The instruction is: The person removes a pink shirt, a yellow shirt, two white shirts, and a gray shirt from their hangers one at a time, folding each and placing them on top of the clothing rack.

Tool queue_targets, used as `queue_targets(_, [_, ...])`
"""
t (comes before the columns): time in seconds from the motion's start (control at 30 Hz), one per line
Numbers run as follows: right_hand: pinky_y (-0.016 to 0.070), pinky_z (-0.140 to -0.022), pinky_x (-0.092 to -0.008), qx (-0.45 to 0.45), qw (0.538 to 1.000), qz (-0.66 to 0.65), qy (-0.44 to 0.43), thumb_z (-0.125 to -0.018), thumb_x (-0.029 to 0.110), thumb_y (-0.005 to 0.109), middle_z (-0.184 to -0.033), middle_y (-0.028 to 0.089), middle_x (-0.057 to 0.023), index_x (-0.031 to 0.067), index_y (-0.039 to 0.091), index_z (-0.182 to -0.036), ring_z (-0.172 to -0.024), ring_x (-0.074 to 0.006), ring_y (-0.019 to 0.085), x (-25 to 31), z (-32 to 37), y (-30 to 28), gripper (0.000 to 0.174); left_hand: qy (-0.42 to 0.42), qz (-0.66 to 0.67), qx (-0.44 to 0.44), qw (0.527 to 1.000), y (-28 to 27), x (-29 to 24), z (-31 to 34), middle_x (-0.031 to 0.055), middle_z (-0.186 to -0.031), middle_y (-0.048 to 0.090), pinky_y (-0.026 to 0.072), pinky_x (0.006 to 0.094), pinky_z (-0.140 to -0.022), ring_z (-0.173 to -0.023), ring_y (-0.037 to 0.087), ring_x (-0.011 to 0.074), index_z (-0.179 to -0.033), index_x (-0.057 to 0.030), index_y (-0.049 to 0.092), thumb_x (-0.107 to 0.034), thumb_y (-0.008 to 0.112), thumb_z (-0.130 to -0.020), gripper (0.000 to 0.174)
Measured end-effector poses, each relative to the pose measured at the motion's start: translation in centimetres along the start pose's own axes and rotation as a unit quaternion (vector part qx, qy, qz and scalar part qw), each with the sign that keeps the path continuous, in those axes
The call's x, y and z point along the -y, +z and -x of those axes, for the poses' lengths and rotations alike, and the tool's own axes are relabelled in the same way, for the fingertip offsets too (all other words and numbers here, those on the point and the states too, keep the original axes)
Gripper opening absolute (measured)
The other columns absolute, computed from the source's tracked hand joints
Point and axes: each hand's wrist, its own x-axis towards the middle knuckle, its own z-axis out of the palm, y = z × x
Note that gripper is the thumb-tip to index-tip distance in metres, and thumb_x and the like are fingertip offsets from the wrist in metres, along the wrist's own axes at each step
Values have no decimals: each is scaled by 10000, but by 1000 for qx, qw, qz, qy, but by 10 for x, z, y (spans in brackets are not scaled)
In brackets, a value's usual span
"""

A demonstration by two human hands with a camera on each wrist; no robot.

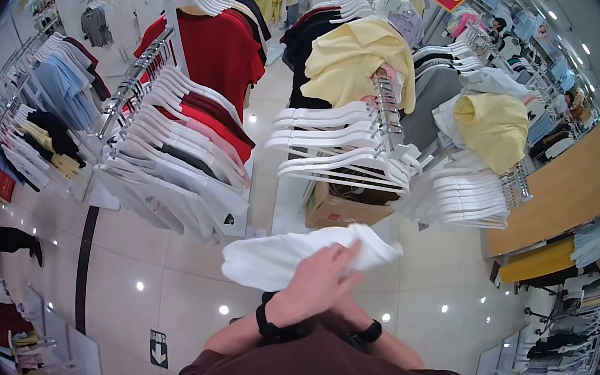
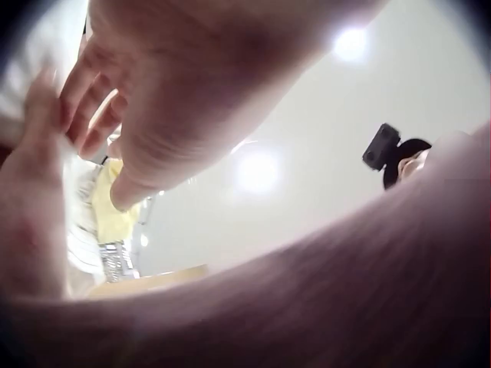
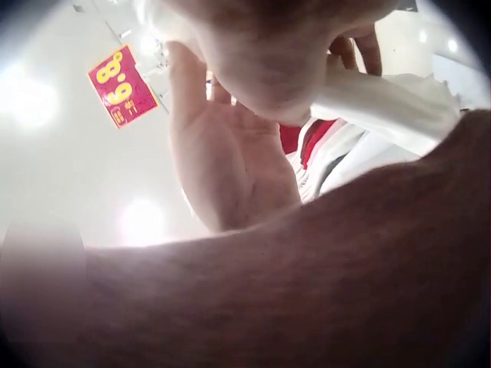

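A folded white garment [image 1: 269, 259] is held in the air in front of my body, its loose end towards the left. My left hand [image 1: 312, 285] lies over it in the head view, fingers stretched towards its far edge. The left palm [image 3: 238, 165] shows in the right wrist view, its fingers fairly straight. From below and to the right, my right hand [image 1: 350, 312] holds the garment; much of that hand is hidden behind the left. In the right wrist view the white cloth [image 3: 383, 107] comes out beside the right fingers [image 3: 370, 52].
Ahead is a rack with bare white hangers [image 1: 346, 144] and a yellow garment [image 1: 361, 53] draped over it. Below stands a cardboard box [image 1: 346, 210]. Packed racks of shirts [image 1: 167, 171] stand left, more hangers [image 1: 471, 197] right, near a wooden counter [image 1: 576, 191].
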Motion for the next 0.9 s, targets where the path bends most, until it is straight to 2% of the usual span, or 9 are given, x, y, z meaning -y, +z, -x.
queue_targets(0.1, [534,-1044,-384,-100,988,66,-94,-1074,227,662,-1394,608,-101,59,470,-1520,-1292,-224,612,-26,21,-47,514,144,79,31,986,-16,-7,9,196,-1390,621,531,445,-1020,-1183,652,382,-1466,-29,578,-270,721,-982,560])
queue_targets(0.2, [535,-1091,-411,-232,916,-327,-12,-1106,263,614,-1459,602,-58,107,493,-1534,-1349,-204,589,28,21,-89,472,201,105,-4,974,-38,16,28,175,-1350,649,512,431,-1054,-1205,647,341,-1453,-16,588,-293,703,-1006,538])
queue_targets(0.33, [441,-1201,-436,-305,859,-396,-108,-1146,389,481,-1578,542,-98,65,420,-1595,-1414,-265,559,133,39,-177,557,-68,184,-35,980,-30,102,60,180,-1260,709,512,412,-1049,-1190,674,322,-1423,1,611,-268,671,-1026,482])
queue_targets(0.53, [444,-1182,-415,-299,833,-327,-331,-1150,375,461,-1483,617,-112,29,502,-1509,-1320,-249,621,264,-23,-291,500,-173,163,-86,968,-23,175,117,172,-1262,724,532,393,-1003,-1153,701,278,-1422,4,614,-241,670,-1031,464])
queue_targets(0.6, [546,-949,-332,-259,828,-321,-379,-1148,381,482,-1244,724,-36,65,608,-1385,-1080,-150,685,297,-72,-342,414,-200,143,-103,964,-29,173,125,174,-1243,734,559,380,-943,-1128,711,275,-1426,4,613,-225,673,-1026,465])
queue_targets(0.63, [556,-799,-302,-83,858,-280,-422,-1139,375,516,-1132,737,-12,79,672,-1282,-915,-112,678,305,-103,-384,364,-202,140,-106,964,-30,170,127,174,-1243,734,559,380,-943,-1128,711,275,-1426,4,613,-225,673,-1026,465])
queue_targets(0.73, [543,-755,-330,-473,772,102,-411,-1074,423,632,-1030,759,-76,19,724,-1201,-880,-150,698,357,-203,-333,433,-233,109,-124,958,-26,159,123,165,-1231,744,582,379,-874,-1118,722,281,-1431,-10,616,-242,670,-1025,470])
queue_targets(0.83, [508,-1041,-415,-247,829,440,-239,-961,576,688,-1269,722,-258,-15,658,-1371,-1207,-371,681,335,-310,-356,720,-247,72,-124,958,-18,149,116,157,-1270,742,588,395,-861,-1167,717,292,-1441,-42,619,-282,658,-1031,477])
queue_targets(0.9, [480,-1092,-434,-240,788,504,-260,-966,588,663,-1327,683,-286,-5,642,-1403,-1277,-395,637,308,-331,-335,737,-258,70,-130,955,-11,146,113,158,-1268,742,585,402,-876,-1168,715,294,-1443,-42,617,-281,659,-1030,479])
